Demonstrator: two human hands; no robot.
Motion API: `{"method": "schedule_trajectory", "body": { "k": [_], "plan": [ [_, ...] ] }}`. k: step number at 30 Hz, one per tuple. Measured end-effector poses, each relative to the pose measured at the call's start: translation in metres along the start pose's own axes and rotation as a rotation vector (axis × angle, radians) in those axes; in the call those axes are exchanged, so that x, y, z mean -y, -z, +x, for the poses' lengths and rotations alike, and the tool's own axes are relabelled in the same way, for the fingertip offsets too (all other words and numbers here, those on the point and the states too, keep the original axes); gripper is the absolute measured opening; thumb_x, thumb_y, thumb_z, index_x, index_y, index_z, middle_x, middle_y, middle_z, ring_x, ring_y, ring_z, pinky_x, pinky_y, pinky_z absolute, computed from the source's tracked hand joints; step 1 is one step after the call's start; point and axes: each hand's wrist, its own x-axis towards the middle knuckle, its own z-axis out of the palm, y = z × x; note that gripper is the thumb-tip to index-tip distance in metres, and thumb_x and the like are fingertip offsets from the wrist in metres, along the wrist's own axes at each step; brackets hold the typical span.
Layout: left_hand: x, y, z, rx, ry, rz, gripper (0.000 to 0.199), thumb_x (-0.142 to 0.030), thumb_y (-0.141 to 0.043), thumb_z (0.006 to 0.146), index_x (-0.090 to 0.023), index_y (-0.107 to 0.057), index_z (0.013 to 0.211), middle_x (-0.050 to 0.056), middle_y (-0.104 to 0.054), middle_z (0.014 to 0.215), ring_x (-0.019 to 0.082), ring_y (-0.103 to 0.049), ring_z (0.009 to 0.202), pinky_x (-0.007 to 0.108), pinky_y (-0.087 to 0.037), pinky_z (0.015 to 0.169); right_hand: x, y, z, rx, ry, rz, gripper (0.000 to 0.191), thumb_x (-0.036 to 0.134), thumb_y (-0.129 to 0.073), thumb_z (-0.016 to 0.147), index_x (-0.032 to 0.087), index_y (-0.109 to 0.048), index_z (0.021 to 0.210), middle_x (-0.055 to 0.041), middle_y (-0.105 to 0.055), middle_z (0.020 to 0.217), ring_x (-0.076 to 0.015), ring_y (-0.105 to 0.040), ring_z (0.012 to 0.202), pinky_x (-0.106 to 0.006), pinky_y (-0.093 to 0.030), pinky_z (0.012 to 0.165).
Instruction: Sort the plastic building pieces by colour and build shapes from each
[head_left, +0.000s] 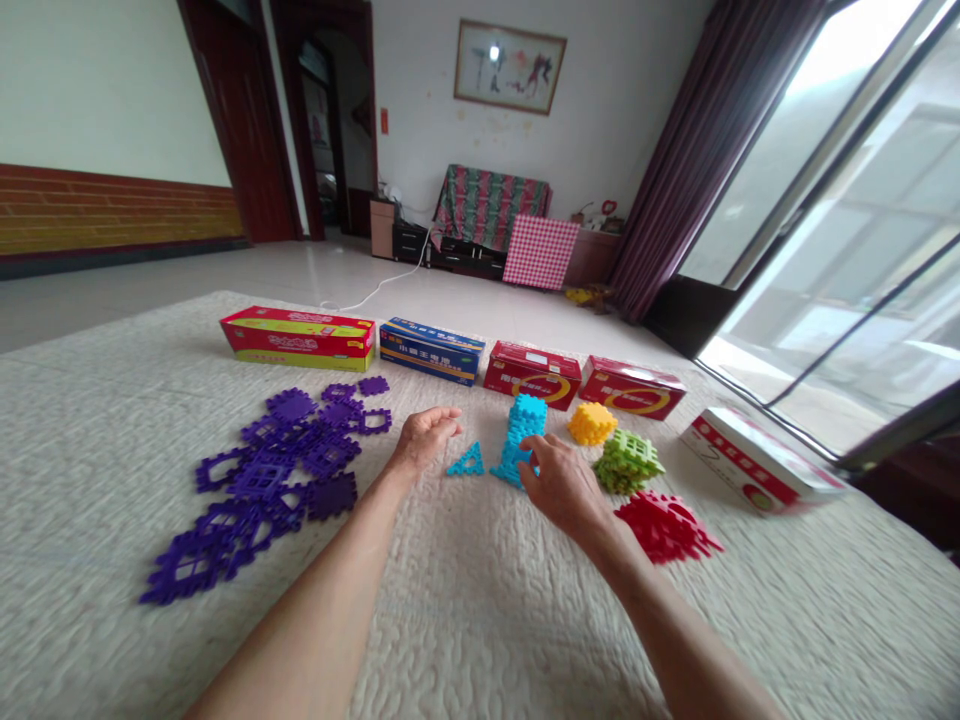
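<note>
My right hand (561, 482) is at the near right side of an upright stack of light-blue interlocking plastic pieces (527, 415). Its thumb and fingers are curled around a blue piece (533, 463) low on the stack; the palm side is hidden. Left of the stack, my left hand (427, 437) hovers over the quilted cover with its fingers loosely bent and slightly apart, nothing visible in them. Between the hands lies a light-blue triangular piece (468, 460), flat and apart from the stack.
Purple pieces (262, 475) spread at left. Right of the stack are a yellow stack (592, 424), a green pile (628, 462) and a red pile (666, 528). Behind stand a red-and-green box (300, 338), a blue box (431, 350) and two red boxes (532, 374); a white-and-red box (761, 460) lies right.
</note>
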Motion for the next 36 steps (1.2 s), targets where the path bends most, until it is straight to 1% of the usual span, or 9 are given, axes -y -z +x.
{"method": "schedule_trajectory", "body": {
  "k": [4, 8, 11, 15, 21, 23, 26, 30, 36],
  "plan": [
    [0.008, -0.002, 0.003, 0.045, -0.120, 0.161, 0.033, -0.030, -0.060, 0.068, -0.014, -0.072, 0.095, 0.004, -0.073, 0.077, 0.016, -0.066, 0.073, 0.025, -0.049, 0.067, 0.017, -0.004, -0.005, -0.028, 0.102, 0.058, 0.022, 0.017, -0.046, 0.086, 0.017, -0.061, 0.103, -0.0063, -0.061, 0.093, -0.0151, -0.057, 0.078, -0.025, -0.038, 0.068],
    [0.009, -0.002, 0.002, 0.056, -0.135, 0.174, 0.036, -0.030, -0.058, 0.070, -0.013, -0.071, 0.099, 0.005, -0.073, 0.078, 0.017, -0.066, 0.072, 0.025, -0.051, 0.063, 0.032, -0.014, -0.013, 0.004, 0.279, 0.092, 0.025, 0.012, -0.045, 0.086, 0.020, -0.059, 0.106, -0.0050, -0.058, 0.098, -0.0154, -0.055, 0.088, -0.024, -0.040, 0.075],
    [0.007, -0.002, 0.001, 0.065, -0.144, 0.180, 0.035, -0.030, -0.058, 0.070, -0.013, -0.071, 0.098, 0.005, -0.073, 0.077, 0.017, -0.067, 0.071, 0.025, -0.052, 0.064, 0.031, -0.021, -0.015, 0.054, 0.250, 0.039, 0.022, 0.012, -0.048, 0.085, 0.019, -0.059, 0.102, -0.0057, -0.057, 0.099, -0.0160, -0.054, 0.090, -0.025, -0.040, 0.077],
    [0.004, -0.002, -0.001, 0.059, -0.175, 0.268, 0.034, -0.030, -0.058, 0.072, -0.014, -0.072, 0.099, 0.005, -0.074, 0.084, 0.018, -0.068, 0.076, 0.026, -0.053, 0.069, 0.027, -0.024, -0.014, 0.031, 0.200, 0.024, 0.022, 0.018, -0.049, 0.087, 0.020, -0.057, 0.107, -0.0061, -0.056, 0.101, -0.0166, -0.054, 0.089, -0.026, -0.040, 0.076],
    [0.001, -0.003, -0.003, 0.116, -0.244, 0.368, 0.033, -0.020, -0.050, 0.074, -0.016, -0.073, 0.097, 0.006, -0.074, 0.096, 0.018, -0.067, 0.092, 0.027, -0.051, 0.084, 0.033, -0.026, -0.015, 0.068, 0.342, 0.048, 0.027, 0.020, -0.051, 0.086, 0.018, -0.056, 0.112, -0.0076, -0.058, 0.105, -0.0192, -0.052, 0.099, -0.029, -0.038, 0.087],
    [0.003, -0.003, -0.003, 0.146, -0.268, 0.397, 0.034, -0.019, -0.048, 0.074, -0.017, -0.073, 0.097, 0.005, -0.074, 0.097, 0.018, -0.067, 0.093, 0.027, -0.051, 0.085, 0.034, -0.027, -0.016, 0.076, 0.326, 0.041, 0.026, 0.020, -0.052, 0.085, 0.017, -0.057, 0.111, -0.0079, -0.058, 0.103, -0.0193, -0.052, 0.097, -0.029, -0.038, 0.086],
    [0.006, -0.003, -0.002, 0.184, -0.261, 0.405, 0.034, -0.024, -0.048, 0.077, -0.018, -0.073, 0.100, 0.003, -0.075, 0.089, 0.017, -0.068, 0.084, 0.026, -0.052, 0.079, 0.034, -0.029, -0.016, 0.086, 0.266, 0.032, 0.022, 0.021, -0.055, 0.083, 0.018, -0.061, 0.104, -0.0075, -0.059, 0.098, -0.0190, -0.054, 0.092, -0.028, -0.038, 0.081],
    [0.006, -0.003, -0.001, 0.174, -0.240, 0.402, 0.034, -0.026, -0.048, 0.076, -0.016, -0.072, 0.098, 0.003, -0.074, 0.081, 0.016, -0.067, 0.075, 0.025, -0.053, 0.072, 0.033, -0.024, -0.014, 0.087, 0.237, 0.072, 0.017, 0.019, -0.051, 0.084, 0.018, -0.063, 0.097, -0.0069, -0.061, 0.092, -0.0168, -0.057, 0.083, -0.026, -0.038, 0.072],
    [0.006, -0.003, 0.000, 0.149, -0.192, 0.338, 0.034, -0.027, -0.049, 0.075, -0.015, -0.071, 0.099, 0.003, -0.073, 0.076, 0.015, -0.067, 0.071, 0.025, -0.053, 0.066, 0.029, -0.007, -0.013, 0.266, 0.153, 0.318, 0.027, 0.014, -0.051, 0.080, 0.018, -0.064, 0.103, -0.0002, -0.063, 0.069, -0.0107, -0.054, 0.059, -0.021, -0.035, 0.057]
  ]
}}
